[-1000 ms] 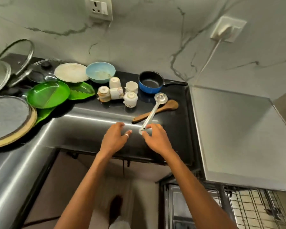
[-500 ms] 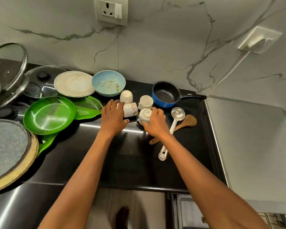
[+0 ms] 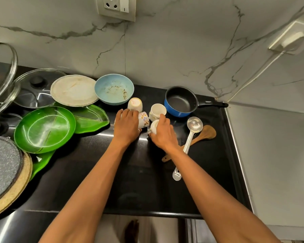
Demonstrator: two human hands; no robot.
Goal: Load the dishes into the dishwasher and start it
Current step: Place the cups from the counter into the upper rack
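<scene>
Black counter (image 3: 130,172) running under a marble wall. Cups are crowding just left of the blue saucepan (image 3: 180,102). Right hand (image 3: 163,134) is curling round a white cup (image 3: 154,126). Left hand (image 3: 126,127) is lying over the tipped floral cup (image 3: 144,120), grip hidden, cannot tell. Risk: the cups are sitting tight together, so lifting one is likely knocking the upright cup (image 3: 158,110) or rolling the floral one toward the saucepan.
</scene>
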